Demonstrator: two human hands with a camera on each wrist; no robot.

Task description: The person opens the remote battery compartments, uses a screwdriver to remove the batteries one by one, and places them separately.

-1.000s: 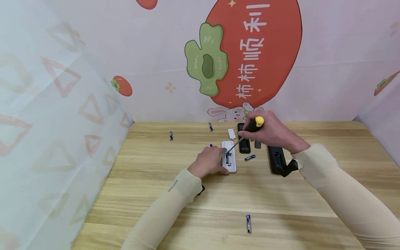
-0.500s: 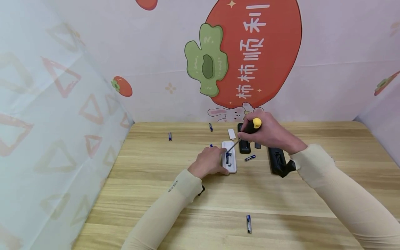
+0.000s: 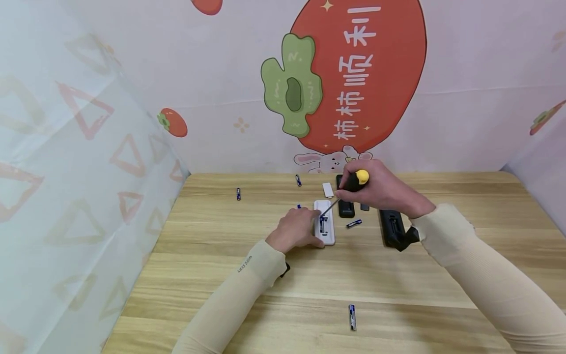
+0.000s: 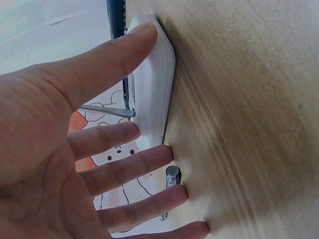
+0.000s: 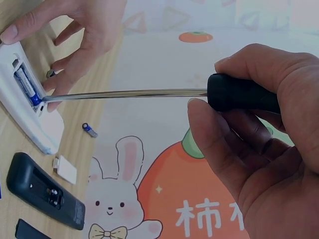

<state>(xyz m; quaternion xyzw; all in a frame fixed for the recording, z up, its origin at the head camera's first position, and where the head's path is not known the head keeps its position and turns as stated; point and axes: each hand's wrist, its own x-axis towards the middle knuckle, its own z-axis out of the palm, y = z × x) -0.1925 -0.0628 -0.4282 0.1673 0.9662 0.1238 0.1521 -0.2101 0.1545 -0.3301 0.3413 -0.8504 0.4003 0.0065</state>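
Note:
A white remote control (image 3: 329, 238) lies on the table with its battery compartment facing up. One blue battery (image 5: 28, 88) sits inside that compartment. My left hand (image 3: 297, 227) holds the remote steady between thumb and index finger; its other fingers stretch out straight beside it, as the left wrist view shows. My right hand (image 3: 383, 187) grips the black and yellow handle of a screwdriver (image 5: 134, 93). The flat metal tip touches or nearly touches the end of the battery in the compartment.
A black remote (image 3: 347, 209) and a white cover (image 3: 327, 190) lie beyond; a larger black remote (image 3: 391, 227) is at right. Loose batteries lie around: one (image 3: 239, 193) far left, one (image 3: 298, 180) at the back, one (image 3: 353, 223) beside the white remote, one (image 3: 352, 317) in front.
My right hand and the screwdriver handle have shifted slightly left and down, while the tip stays at the compartment. The far-left battery has rolled a little left. My left hand has not moved.

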